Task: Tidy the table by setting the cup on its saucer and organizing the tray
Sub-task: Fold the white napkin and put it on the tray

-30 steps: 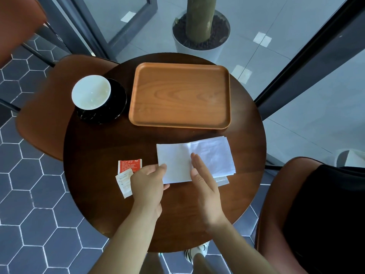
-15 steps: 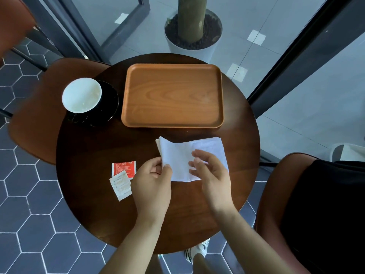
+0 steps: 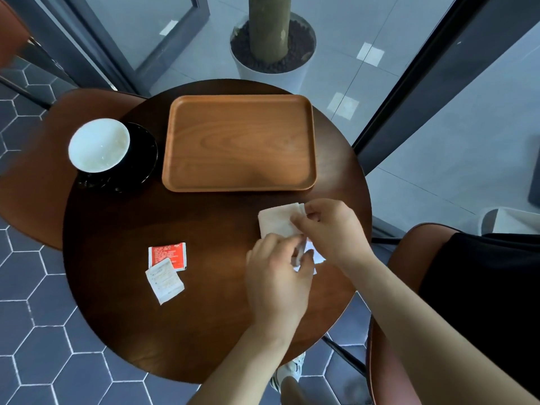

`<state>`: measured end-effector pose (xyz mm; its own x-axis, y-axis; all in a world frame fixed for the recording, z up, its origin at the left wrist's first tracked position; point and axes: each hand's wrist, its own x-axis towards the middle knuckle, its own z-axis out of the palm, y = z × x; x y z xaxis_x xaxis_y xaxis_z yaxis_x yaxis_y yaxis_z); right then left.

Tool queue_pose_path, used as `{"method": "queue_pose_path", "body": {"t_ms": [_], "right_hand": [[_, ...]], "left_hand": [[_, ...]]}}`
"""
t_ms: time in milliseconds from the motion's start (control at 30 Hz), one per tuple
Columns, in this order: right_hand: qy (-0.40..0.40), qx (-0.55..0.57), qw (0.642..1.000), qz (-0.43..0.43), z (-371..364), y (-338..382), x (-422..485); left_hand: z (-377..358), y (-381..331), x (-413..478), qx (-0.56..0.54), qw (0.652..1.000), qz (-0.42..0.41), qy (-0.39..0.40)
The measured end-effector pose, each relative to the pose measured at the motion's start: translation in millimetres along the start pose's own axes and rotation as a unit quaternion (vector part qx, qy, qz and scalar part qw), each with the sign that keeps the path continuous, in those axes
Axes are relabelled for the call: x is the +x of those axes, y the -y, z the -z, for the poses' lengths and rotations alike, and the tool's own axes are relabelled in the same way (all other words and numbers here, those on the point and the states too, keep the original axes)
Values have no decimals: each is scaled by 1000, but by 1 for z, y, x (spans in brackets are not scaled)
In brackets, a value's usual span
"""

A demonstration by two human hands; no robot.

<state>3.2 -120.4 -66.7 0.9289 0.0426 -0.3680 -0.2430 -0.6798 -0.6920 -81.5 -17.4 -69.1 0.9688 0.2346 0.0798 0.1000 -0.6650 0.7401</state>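
Pinching, or only resting on it?

Pinching, both. The left hand nips the near edge of the folded white napkin with curled fingers, and the right hand nips its far right corner. Whether the napkin is clear of the table, I cannot tell.

Where next, you reckon?

The wooden tray, I'd judge. It lies straight beyond the napkin, away from the person and a little left, near but apart. Its long axis runs left to right. The right hand is nearer its front rim.

And the cup?

The white cup sits on its black saucer, just left of the tray, on the table and not in the tray. A red sachet and a white sachet lie touching at the front left, nearer the left hand.
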Motion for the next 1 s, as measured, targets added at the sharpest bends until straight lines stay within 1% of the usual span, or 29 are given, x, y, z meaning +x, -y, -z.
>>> {"method": "queue_pose_path", "body": {"t_ms": [67, 167, 300, 433, 533, 633, 700, 800, 867, 900, 1000], "right_hand": [[-3, -21, 1000, -2, 4, -13, 2], [-30, -45, 999, 11, 3, -29, 6], [-72, -25, 997, 30, -5, -43, 10], [-101, 4, 995, 16, -11, -51, 11], [-122, 3, 992, 9, -14, -56, 13], [-138, 11, 990, 12, -15, -56, 13], [-149, 14, 989, 17, -16, -58, 13], [-167, 16, 985, 30, -18, -59, 10], [-184, 6, 981, 63, -20, -61, 6], [-192, -14, 977, 96, -20, -64, 3], [-196, -147, 946, 211, -23, -79, -9]], "left_hand": [[-10, 0, -2, 20, 999, -32, 23], [-22, 5, -7, 66, 991, -98, 59], [-31, 16, -13, 104, 976, -166, 96], [-33, 20, -12, 107, 972, -174, 116], [-32, 26, -8, 85, 977, -174, 93], [-32, 34, 7, 121, 976, -167, 67], [-35, 38, 21, 166, 966, -169, 100], [-43, 47, 37, 247, 935, -185, 173], [-48, 55, 39, 290, 917, -188, 199], [-50, 58, 39, 301, 913, -189, 201], [-56, 64, 37, 306, 913, -191, 190]]}}
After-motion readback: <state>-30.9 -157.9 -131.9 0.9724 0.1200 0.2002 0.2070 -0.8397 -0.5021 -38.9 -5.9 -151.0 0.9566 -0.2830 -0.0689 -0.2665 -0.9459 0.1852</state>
